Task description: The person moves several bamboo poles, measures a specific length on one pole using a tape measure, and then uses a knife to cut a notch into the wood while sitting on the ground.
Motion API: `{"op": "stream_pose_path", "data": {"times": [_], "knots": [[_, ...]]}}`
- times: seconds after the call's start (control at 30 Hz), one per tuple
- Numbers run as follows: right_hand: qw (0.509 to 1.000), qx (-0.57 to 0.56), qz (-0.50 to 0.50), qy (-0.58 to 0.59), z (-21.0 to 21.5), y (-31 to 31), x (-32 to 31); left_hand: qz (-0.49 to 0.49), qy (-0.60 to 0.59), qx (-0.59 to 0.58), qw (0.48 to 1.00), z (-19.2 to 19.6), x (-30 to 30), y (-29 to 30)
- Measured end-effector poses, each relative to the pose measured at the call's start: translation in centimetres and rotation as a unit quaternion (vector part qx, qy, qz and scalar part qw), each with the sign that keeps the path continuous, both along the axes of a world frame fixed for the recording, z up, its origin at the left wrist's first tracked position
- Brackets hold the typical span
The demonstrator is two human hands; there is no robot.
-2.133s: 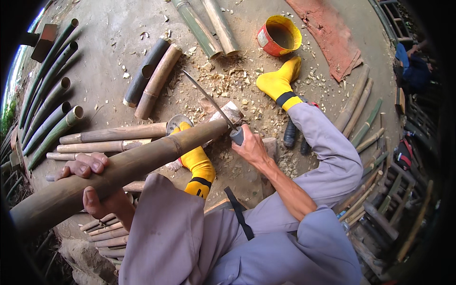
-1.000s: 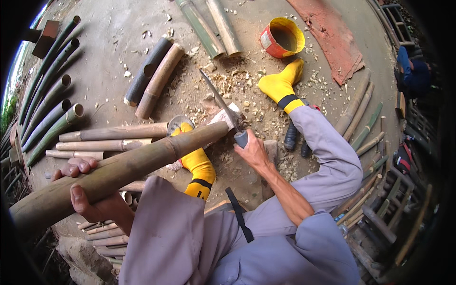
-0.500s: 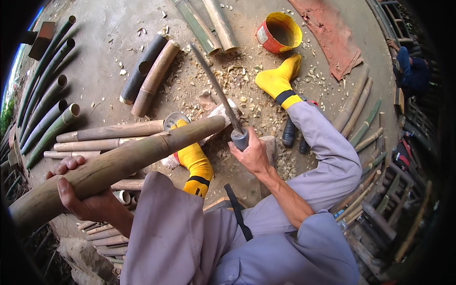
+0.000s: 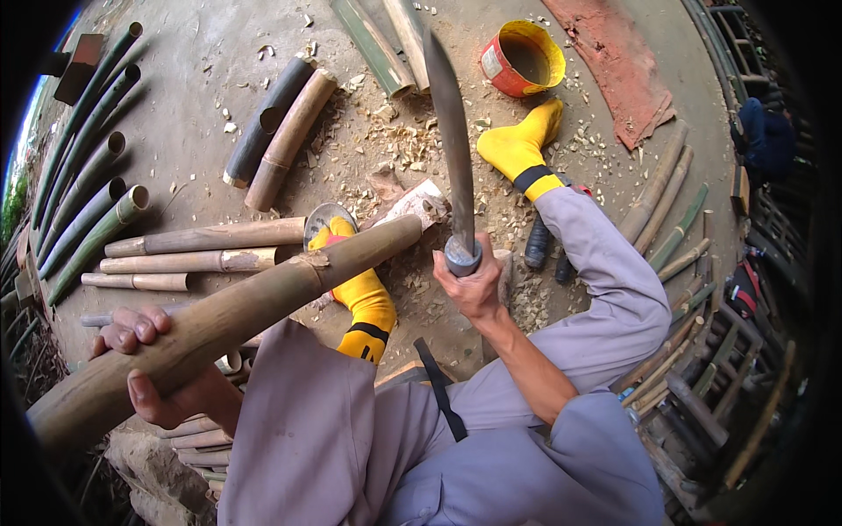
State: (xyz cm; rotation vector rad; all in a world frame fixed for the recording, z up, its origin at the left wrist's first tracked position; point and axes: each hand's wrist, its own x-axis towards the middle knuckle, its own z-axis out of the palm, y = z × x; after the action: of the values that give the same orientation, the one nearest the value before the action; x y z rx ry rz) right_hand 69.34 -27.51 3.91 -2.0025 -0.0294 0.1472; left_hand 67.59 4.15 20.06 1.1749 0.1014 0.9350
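A thick bamboo pole [image 4: 254, 307] slants across from the lower left, over my left thigh. My left hand [image 4: 184, 394] is wrapped round its near part, fingers over the top and thumb on the near side. The pole's far end is by a pale, chipped wood block [image 4: 419, 203]; whether they touch, I cannot tell. My right hand [image 4: 478, 287] grips a machete [image 4: 450, 131] by its rounded handle, just right of that end. The blade points up and away, apart from the pole. My left yellow-socked foot [image 4: 360, 294] is beneath the pole.
Wood chips [image 4: 412, 140] litter the ground. A red and yellow bucket [image 4: 517, 74] stands beyond my right foot [image 4: 522, 140], near a red sheet [image 4: 627, 88]. Cut bamboo [image 4: 206, 237] lies at left. Dark-handled tools [image 4: 537, 241] rest beside my right leg. Another person [image 4: 767, 131] is at far right.
The machete has swung from leaning left over the pole's end to nearly upright, moving right and showing more blade. My left hand and the pole's near part have shifted slightly right and nearer.
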Motion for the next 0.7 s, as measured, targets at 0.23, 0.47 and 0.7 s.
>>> {"op": "stream_pose_path", "data": {"times": [0.23,0.47,0.7], "knots": [[0.986,-0.123,0.053,0.095,0.1,-0.9,0.8,-0.085,-0.042,0.026,0.995,0.0,0.2,0.2],[0.979,-0.127,0.075,0.145,-2.5,-1.6,0.2,-0.178,0.020,0.006,0.984,1.8,0.2,0.5],[0.996,-0.075,0.017,0.048,0.9,-0.9,0.3,0.047,0.028,-0.037,0.998,-0.2,0.1,1.7]]}}
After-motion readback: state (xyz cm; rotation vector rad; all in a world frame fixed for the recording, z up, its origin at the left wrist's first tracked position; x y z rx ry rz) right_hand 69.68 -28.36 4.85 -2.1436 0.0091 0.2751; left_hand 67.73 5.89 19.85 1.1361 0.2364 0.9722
